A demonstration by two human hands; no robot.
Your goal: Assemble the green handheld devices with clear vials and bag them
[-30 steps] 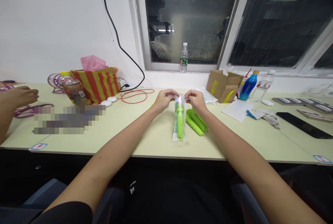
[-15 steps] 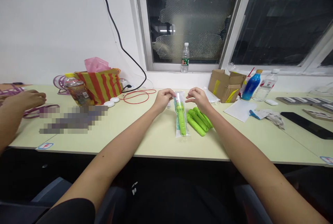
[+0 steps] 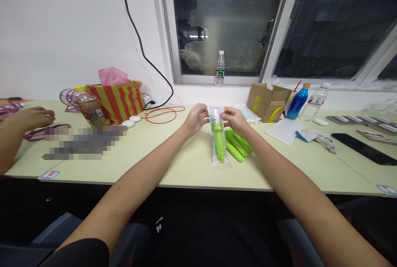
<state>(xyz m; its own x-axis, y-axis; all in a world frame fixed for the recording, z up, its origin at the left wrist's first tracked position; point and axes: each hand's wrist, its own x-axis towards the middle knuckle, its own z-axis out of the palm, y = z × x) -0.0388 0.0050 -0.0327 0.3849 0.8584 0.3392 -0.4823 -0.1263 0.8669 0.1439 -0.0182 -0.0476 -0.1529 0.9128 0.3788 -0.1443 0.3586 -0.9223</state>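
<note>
Clear plastic packet (image 3: 218, 134): where the fingers of both hands met it, its upper end lay between them; the rest extended toward the wearer, over the table (image 3: 186, 165).
Green tubular piece (image 3: 220, 149): inside the packet, on the wearer's side of the fingers.
Left hand (image 3: 195, 119): fingers curved and slightly parted, tips at the packet's upper left edge; firmness of grip could not be told.
Right hand (image 3: 236, 120): thumb and forefinger pinched on the packet's upper right edge.
Loose green tubes (image 3: 237, 144): grouped on the table, just nearer the wearer than the right fingers.
Red cord (image 3: 164, 114): looped, left of the left fingers.
Clear bags (image 3: 248, 113): flat, beyond the right fingers.
Cardboard box (image 3: 266, 103): open, farther right of those fingers.
Another person's hand (image 3: 39, 118): well apart, far left of the left fingers.
</note>
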